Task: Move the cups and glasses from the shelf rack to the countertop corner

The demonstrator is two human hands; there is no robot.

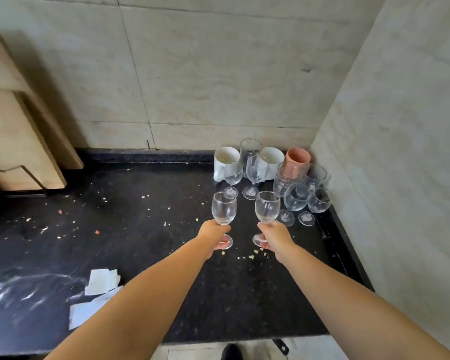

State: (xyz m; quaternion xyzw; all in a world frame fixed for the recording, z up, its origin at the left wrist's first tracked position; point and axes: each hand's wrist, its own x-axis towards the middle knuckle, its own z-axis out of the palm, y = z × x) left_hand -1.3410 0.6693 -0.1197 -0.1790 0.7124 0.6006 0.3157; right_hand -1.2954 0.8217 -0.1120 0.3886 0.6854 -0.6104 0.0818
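Note:
My left hand [215, 236] grips the stem of a clear wine glass [224, 207], held upright above the black countertop [166, 255]. My right hand [274, 239] grips the stem of a second wine glass [267, 206], also upright. Both glasses hang just in front of a cluster in the back right corner: two white mugs [225, 158] [272, 157], a pink cup [296, 161], a tall tumbler [250, 149] and several stemmed glasses [295, 197]. The shelf rack is out of view.
Beige tiled walls close the corner behind and to the right. A wooden cabinet [18, 131] overhangs the counter's left end. Crumbs are scattered on the counter, with torn white paper [99, 284] near the front left. The counter's front edge runs along the bottom.

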